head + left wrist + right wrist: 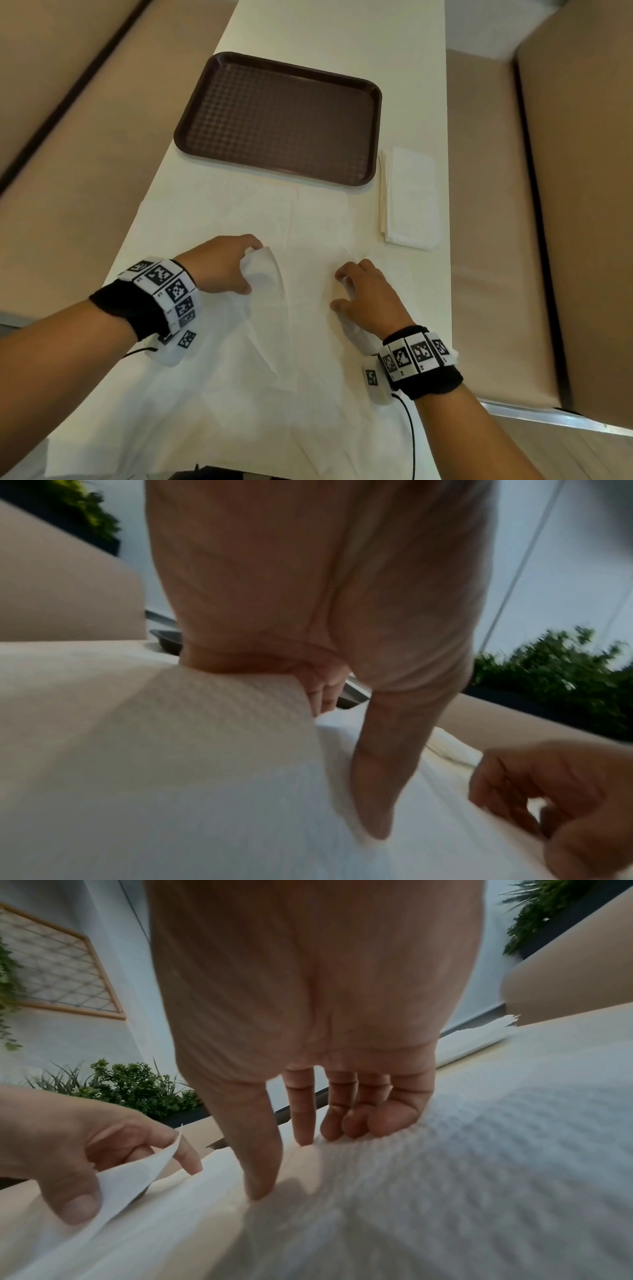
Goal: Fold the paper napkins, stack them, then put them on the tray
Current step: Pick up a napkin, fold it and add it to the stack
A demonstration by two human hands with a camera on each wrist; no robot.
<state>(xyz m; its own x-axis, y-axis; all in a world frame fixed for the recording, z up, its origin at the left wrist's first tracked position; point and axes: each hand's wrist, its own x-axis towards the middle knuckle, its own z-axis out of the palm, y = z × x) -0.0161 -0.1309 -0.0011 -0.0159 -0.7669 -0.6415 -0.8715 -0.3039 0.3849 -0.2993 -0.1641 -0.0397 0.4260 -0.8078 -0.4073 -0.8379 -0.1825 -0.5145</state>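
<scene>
A large unfolded white napkin (301,342) lies spread over the near part of the cream table (308,27). My left hand (253,267) pinches a lifted edge of the napkin (137,1172) between thumb and fingers, raising it off the table. My right hand (339,289) is a little to its right; its fingertips (346,1129) and thumb press down on the napkin (479,1150), and creases radiate from them. A stack of folded napkins (407,198) lies at the table's right edge. The dark brown tray (191,137) sits beyond the hands, with nothing on it.
Beige bench seats (68,171) run along both sides of the narrow table. More white paper lies under my forearms near the front edge. Green plants (137,1088) and a white wall stand beyond the benches.
</scene>
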